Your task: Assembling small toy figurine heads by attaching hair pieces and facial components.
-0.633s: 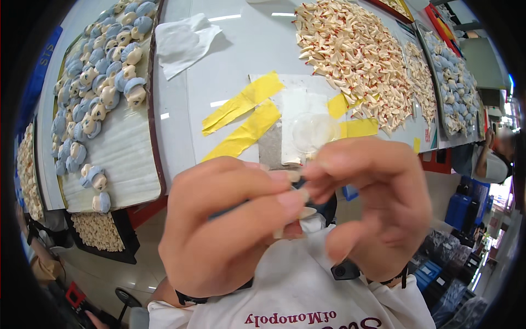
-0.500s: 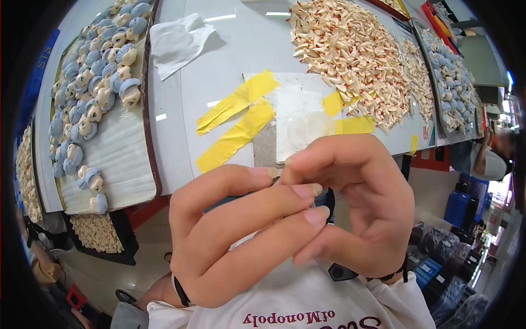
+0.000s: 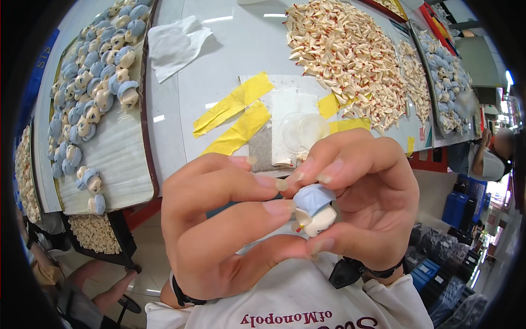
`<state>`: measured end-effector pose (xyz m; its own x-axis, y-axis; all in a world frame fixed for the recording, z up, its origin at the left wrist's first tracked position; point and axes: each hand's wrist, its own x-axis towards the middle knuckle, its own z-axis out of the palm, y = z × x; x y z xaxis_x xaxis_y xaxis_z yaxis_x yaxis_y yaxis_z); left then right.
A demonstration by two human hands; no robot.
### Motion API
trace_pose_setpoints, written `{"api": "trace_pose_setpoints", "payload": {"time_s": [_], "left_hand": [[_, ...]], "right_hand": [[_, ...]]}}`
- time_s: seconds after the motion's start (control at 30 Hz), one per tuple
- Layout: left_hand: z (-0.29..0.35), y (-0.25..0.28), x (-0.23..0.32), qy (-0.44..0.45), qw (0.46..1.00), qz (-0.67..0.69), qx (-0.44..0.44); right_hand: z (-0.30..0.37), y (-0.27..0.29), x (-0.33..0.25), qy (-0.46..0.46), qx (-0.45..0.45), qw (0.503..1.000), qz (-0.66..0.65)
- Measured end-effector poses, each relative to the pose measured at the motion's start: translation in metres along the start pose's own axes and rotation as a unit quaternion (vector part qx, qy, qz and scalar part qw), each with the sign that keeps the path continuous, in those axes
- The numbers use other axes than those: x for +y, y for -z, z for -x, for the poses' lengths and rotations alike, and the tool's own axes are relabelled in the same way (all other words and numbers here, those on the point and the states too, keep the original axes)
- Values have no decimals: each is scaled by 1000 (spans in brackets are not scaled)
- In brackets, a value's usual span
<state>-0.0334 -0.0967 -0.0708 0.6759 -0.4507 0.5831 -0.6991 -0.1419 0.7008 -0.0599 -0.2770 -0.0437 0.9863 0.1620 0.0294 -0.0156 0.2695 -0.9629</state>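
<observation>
Between my two hands, above the table's near edge, is a small doll head (image 3: 314,200) with pale blue hair and a cream face, tilted on its side. My right hand (image 3: 378,203) pinches it from the right, fingertips on the hair and thumb under the face. My left hand (image 3: 219,214) closes on its left side with the fingertips; its thumb reaches below the head. A small pointed ear piece (image 3: 299,228) with a red end sticks out at the head's lower left; whether it is attached cannot be seen. Beyond the hands, a round clear dish (image 3: 304,131) rests on a white board.
A tray (image 3: 118,164) at left holds many blue-haired doll heads. Cream pieces with red ends (image 3: 350,66) lie heaped at the far right, beside another tray of heads (image 3: 449,82). Yellow tape strips (image 3: 235,104) and a white cloth (image 3: 176,46) lie on the table. A person (image 3: 485,156) is at far right.
The doll head, hidden behind my fingers before, now shows between them. My left fingers have drawn back leftward and my right fingers have shifted over the blue hair.
</observation>
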Motion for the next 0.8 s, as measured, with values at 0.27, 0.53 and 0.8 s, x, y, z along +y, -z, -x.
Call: {"api": "trace_pose_setpoints", "payload": {"time_s": [0.27,0.53,0.8], "left_hand": [[1,-5,1,9,999,12,45],[-1,-7,-1,9,998,36,42],[15,20,1,73,985,-44,148]], "right_hand": [[-4,0,5,55,-8,997,59],[-7,10,5,111,-37,983,140],[-10,80,-60,201,160,894,366]]}}
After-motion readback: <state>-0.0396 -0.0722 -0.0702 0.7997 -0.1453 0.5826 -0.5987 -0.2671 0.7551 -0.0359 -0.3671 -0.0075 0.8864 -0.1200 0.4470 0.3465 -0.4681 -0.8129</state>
